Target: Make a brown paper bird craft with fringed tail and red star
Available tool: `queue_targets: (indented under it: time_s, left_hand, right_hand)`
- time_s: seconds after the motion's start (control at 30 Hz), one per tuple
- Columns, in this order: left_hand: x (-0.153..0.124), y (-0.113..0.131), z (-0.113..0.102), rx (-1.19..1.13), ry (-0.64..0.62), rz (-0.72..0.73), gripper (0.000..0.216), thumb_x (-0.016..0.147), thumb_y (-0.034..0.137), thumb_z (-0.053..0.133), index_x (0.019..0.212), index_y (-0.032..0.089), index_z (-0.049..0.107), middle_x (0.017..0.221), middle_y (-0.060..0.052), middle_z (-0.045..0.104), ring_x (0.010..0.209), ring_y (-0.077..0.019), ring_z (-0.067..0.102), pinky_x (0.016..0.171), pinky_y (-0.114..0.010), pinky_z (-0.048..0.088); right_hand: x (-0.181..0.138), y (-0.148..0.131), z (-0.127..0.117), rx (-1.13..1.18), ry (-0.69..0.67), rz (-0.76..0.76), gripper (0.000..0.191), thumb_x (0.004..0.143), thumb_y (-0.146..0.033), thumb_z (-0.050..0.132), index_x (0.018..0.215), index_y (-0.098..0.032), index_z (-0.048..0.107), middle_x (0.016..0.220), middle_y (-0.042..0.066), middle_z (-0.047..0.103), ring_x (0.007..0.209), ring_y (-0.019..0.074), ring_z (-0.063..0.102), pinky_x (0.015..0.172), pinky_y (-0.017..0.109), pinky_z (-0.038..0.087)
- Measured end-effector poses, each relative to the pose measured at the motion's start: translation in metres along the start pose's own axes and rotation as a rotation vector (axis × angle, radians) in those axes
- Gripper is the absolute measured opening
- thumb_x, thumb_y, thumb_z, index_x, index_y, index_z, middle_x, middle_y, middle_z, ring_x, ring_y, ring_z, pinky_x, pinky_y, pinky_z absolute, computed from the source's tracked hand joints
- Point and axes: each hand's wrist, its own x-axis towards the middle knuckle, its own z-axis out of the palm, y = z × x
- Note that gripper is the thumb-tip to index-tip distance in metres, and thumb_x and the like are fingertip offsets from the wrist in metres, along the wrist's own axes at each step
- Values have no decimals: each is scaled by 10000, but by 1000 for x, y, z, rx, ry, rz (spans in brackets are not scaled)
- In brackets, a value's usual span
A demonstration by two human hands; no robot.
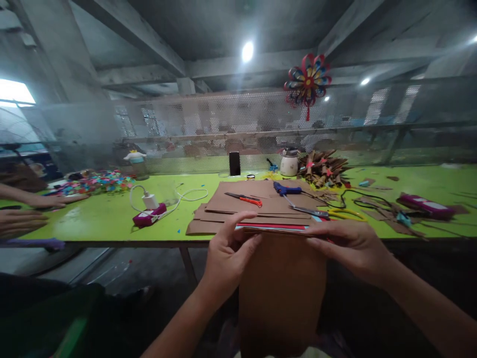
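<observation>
A brown cardboard sheet [282,288] hangs down at the table's near edge, its top edge between my two hands. My left hand [231,248] pinches the left end of that edge, thumb in front and fingers curled behind. At the right end, my right hand [350,246] grips it between thumb and fingers. Red and light blue layers, perhaps paper [274,226], show along the top edge. Just beyond lie stacked cardboard sheets [223,199], bearing orange-handled scissors [248,199], a blue glue gun [286,189] and yellow-handled scissors [345,215].
A purple power strip [149,216] with a white charger [150,201] sits left; another purple strip [427,206] lies right among cords and scraps. Cardboard scraps [324,169] pile up behind, near a white jar [289,163]. Another person's hands [44,201] rest at far left.
</observation>
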Motion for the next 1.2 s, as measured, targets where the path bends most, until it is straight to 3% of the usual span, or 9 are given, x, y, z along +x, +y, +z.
queue_targets:
  time_s: [0.2,0.43,0.53,0.67,0.83,1.0,1.1,1.2]
  left_hand:
    - [1,-1,4,-68,29,-28,206,757,203,637,879,205,471,730,22,653,708,-92,606,626,-165,455]
    - [1,-3,3,79,-6,-72,268,761,258,624,949,206,441,692,32,588,601,-89,537,537,-174,416]
    - [-2,-2,0,219,-23,-35,256,782,237,584,1005,204,463,624,62,497,550,-69,454,515,-158,360]
    - [-4,-1,-1,185,-66,-78,240,835,245,482,1070,210,448,716,32,515,664,-99,509,625,-193,404]
    - [-5,-1,0,245,-77,-85,254,872,295,425,1109,205,430,715,24,521,647,-113,506,663,-219,419]
    - [-6,0,6,443,-76,-13,250,896,266,369,1137,213,409,732,15,539,688,-131,521,713,-242,410]
    - [-8,4,11,539,-81,24,219,899,233,353,1109,215,410,852,-22,580,790,-153,550,735,-252,400]
    - [-10,8,15,573,-102,43,179,893,210,363,1059,209,429,900,-40,599,828,-166,564,739,-254,399]
  right_hand:
    - [-1,6,5,199,-66,287,217,775,-371,613,869,-207,721,729,26,684,611,139,596,514,207,471]
    - [5,10,17,447,-98,468,290,772,-427,604,737,-151,687,535,-28,499,466,63,400,421,178,318]
    - [5,11,22,572,-94,540,299,759,-429,619,783,-136,676,575,-14,546,486,75,448,440,186,338]
    - [4,15,29,721,-134,559,288,766,-417,620,818,-137,656,701,27,633,619,129,575,551,227,439]
    - [6,23,31,460,-143,433,323,825,-432,532,921,-146,648,772,49,652,719,170,606,640,280,485]
    - [13,8,23,-52,32,-17,271,820,-269,568,1083,-209,595,1047,79,603,1014,226,536,879,392,426]
    - [18,-12,25,-163,71,-233,298,806,-191,580,1103,-205,578,1018,86,582,992,222,519,867,392,425]
    - [23,-26,31,-174,66,-317,259,801,-141,573,1054,-192,593,922,78,580,883,207,523,769,367,454]
